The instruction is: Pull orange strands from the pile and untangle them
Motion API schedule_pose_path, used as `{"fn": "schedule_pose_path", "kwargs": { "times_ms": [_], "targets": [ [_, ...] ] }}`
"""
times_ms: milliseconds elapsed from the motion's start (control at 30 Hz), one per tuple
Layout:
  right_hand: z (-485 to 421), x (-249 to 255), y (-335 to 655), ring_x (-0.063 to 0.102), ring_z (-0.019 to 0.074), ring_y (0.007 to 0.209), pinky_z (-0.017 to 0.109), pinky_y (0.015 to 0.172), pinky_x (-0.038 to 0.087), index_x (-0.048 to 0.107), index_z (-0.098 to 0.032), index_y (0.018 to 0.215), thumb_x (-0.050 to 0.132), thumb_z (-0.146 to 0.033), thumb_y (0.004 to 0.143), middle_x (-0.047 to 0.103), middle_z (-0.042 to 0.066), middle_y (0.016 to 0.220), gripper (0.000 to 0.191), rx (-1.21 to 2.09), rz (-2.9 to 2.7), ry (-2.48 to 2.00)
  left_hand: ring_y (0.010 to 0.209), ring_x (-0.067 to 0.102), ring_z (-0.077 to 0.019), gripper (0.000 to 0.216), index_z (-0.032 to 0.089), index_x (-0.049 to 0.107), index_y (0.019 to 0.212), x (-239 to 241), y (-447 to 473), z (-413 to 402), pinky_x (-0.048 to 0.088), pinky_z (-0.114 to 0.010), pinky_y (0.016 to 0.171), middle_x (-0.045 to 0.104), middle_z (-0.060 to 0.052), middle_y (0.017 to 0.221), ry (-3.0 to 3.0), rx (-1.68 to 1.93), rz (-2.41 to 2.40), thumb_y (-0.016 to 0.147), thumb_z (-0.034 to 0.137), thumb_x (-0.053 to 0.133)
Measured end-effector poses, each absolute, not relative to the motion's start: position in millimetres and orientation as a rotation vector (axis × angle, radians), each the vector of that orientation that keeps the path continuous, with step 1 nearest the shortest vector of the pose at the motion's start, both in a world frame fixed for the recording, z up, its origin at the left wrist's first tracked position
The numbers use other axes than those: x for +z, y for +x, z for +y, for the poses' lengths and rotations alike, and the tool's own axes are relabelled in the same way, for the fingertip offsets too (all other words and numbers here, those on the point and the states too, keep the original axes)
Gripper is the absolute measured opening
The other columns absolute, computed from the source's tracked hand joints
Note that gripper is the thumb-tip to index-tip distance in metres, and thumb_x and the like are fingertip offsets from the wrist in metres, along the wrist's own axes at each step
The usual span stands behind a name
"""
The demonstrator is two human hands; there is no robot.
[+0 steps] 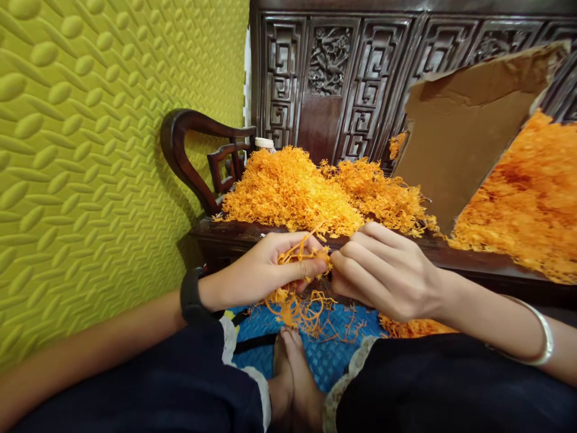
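Note:
My left hand [265, 267] is closed round a small clump of orange stringy fungus strands [300, 255], some of which hang down below it. My right hand [383, 270] meets it from the right, its fingers pinched on the same clump. Both hands hover just in front of a big heap of the same orange strands [297, 189] piled on a dark wooden bench seat [225, 231]. More loose strands [311, 313] lie below my hands on a blue mat [333, 355].
A torn brown cardboard sheet [460, 132] leans against the carved bench back [329, 72], with another orange heap [532, 192] to its right. A green padded wall [90, 156] fills the left. My feet [293, 379] and dark-clothed knees sit below.

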State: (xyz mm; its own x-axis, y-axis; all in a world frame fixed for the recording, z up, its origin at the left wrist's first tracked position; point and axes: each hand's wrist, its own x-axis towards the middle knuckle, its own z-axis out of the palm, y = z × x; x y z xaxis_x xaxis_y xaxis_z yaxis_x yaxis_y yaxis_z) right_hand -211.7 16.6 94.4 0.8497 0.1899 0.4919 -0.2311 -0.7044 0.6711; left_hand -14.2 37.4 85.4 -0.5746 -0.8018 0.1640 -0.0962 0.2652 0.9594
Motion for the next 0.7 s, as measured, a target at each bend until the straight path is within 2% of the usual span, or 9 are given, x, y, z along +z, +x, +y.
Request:
{"fn": "schedule_pose_path", "kwargs": {
  "times_ms": [100,200,400,467,533,700],
  "targets": [
    [16.7,92.5,-208.7,0.033,0.0111,0.052,0.028,0.052,0.030,0.049,-0.016,0.059,0.049,-0.010,0.084,0.040,-0.001,0.052,0.026,0.778,-0.117,2.398,0.056,0.046,-0.0061,0.018,0.016,0.051,0.077,85.1,-10.6,36.7,0.040,-0.018,0.053,0.048,0.006,0.063,0.816,-1.114,-2.049,0.087,0.030,0.054],
    [17.0,87.1,-205.2,0.030,0.0093,0.051,0.025,0.051,0.030,0.048,-0.015,0.061,0.044,-0.009,0.083,0.039,-0.002,0.053,0.024,0.872,-0.282,2.639,0.059,0.047,-0.0077,0.016,0.015,0.052,0.080,81.8,-6.4,33.1,0.039,-0.019,0.057,0.051,0.004,0.065,0.786,-0.684,-2.302,0.090,0.027,0.048],
    [10.9,72.4,-196.7,0.030,0.0046,0.043,0.016,0.043,0.026,0.035,-0.018,0.056,0.045,-0.018,0.080,0.035,-0.006,0.049,0.026,1.051,-0.704,2.977,0.050,0.048,-0.0130,0.024,0.016,0.050,0.074,71.3,-5.7,25.1,0.036,-0.026,0.051,0.054,0.000,0.058,0.504,0.641,-2.570,0.090,0.011,0.034],
    [8.7,69.6,-194.4,0.028,0.0043,0.042,0.016,0.042,0.024,0.032,-0.019,0.056,0.045,-0.019,0.077,0.033,-0.007,0.048,0.025,1.043,-0.845,3.036,0.049,0.048,-0.0140,0.025,0.016,0.052,0.074,70.3,-6.7,24.4,0.037,-0.028,0.051,0.055,-0.001,0.058,0.422,0.947,-2.555,0.090,0.009,0.034],
    [7.4,68.0,-192.8,0.028,0.0046,0.043,0.016,0.042,0.023,0.031,-0.019,0.056,0.045,-0.018,0.074,0.033,-0.007,0.047,0.023,1.029,-0.917,3.052,0.049,0.049,-0.0147,0.026,0.014,0.054,0.075,69.9,-7.7,24.1,0.039,-0.028,0.052,0.056,-0.002,0.058,0.406,1.086,-2.525,0.090,0.009,0.033],
    [6.1,66.5,-187.5,0.029,0.0050,0.043,0.018,0.044,0.023,0.030,-0.019,0.057,0.040,-0.014,0.071,0.033,-0.006,0.049,0.018,1.058,-0.906,2.995,0.047,0.048,-0.0144,0.030,0.015,0.050,0.069,63.5,-13.6,21.6,0.038,-0.028,0.048,0.055,-0.002,0.056,0.465,1.155,-2.460,0.089,0.005,0.029]
  ]
}}
